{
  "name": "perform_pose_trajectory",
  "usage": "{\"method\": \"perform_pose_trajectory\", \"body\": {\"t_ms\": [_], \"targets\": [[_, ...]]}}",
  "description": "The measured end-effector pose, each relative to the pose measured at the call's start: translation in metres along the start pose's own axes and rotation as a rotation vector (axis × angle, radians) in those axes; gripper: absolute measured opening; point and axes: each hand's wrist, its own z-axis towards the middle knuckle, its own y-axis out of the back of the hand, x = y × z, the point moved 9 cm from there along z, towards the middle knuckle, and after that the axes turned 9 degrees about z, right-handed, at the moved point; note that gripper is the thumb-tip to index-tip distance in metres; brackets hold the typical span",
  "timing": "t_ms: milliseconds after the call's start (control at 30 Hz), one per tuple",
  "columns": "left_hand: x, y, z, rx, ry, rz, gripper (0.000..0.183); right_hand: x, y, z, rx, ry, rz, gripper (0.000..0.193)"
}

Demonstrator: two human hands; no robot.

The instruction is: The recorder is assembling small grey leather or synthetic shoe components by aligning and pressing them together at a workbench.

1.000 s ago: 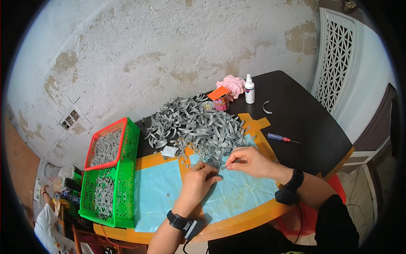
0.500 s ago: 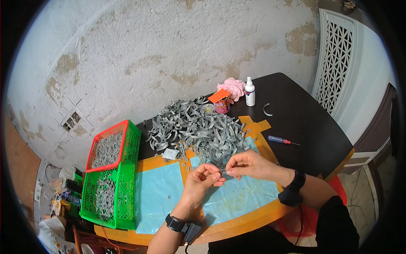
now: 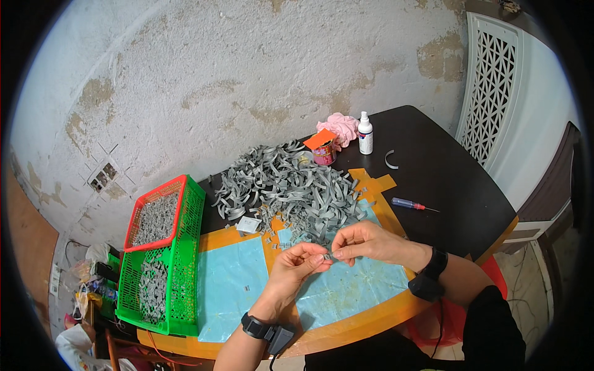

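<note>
My left hand (image 3: 296, 267) is closed in a pinch, with a small grey piece (image 3: 327, 256) showing at its fingertips. The fingers of my right hand (image 3: 366, 243) are pinched together and meet the left fingertips at that piece. Whether the right fingers hold a part of their own is too small to make out. Both hands are above the blue sheet (image 3: 232, 275) on the table. Just beyond them lies a heap of grey curved strips (image 3: 291, 185), with small grey bits (image 3: 288, 217) scattered along its near side.
At left, a red basket (image 3: 147, 245) sits on a green basket (image 3: 187, 272); both hold small grey pieces. A white packet (image 3: 249, 224) lies beside the heap. Behind stand a can (image 3: 323, 154), pink cloth (image 3: 342, 128) and spray bottle (image 3: 365, 137). A screwdriver (image 3: 408, 204) lies right.
The small grey piece shows more plainly between my fingertips now. My fingers have shifted very slightly; both arms stay almost where they were.
</note>
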Motion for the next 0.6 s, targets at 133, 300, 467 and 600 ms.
{"method": "perform_pose_trajectory", "body": {"t_ms": [133,300,467,600], "targets": [[0.001,-0.001,-0.001,0.009,0.013,0.022,0.015,0.000,-0.001,0.000,0.023,-0.004,-0.036,0.016],[-0.002,-0.001,-0.002,-0.041,0.046,0.072,0.014,0.000,0.004,0.000,-0.004,-0.005,-0.129,0.020],[-0.002,0.000,0.000,-0.037,0.025,0.101,0.013,-0.002,0.009,0.001,-0.025,0.002,-0.151,0.021],[-0.003,-0.001,-0.002,-0.039,0.032,0.122,0.012,-0.004,0.010,0.000,-0.042,-0.019,-0.123,0.016]]}}
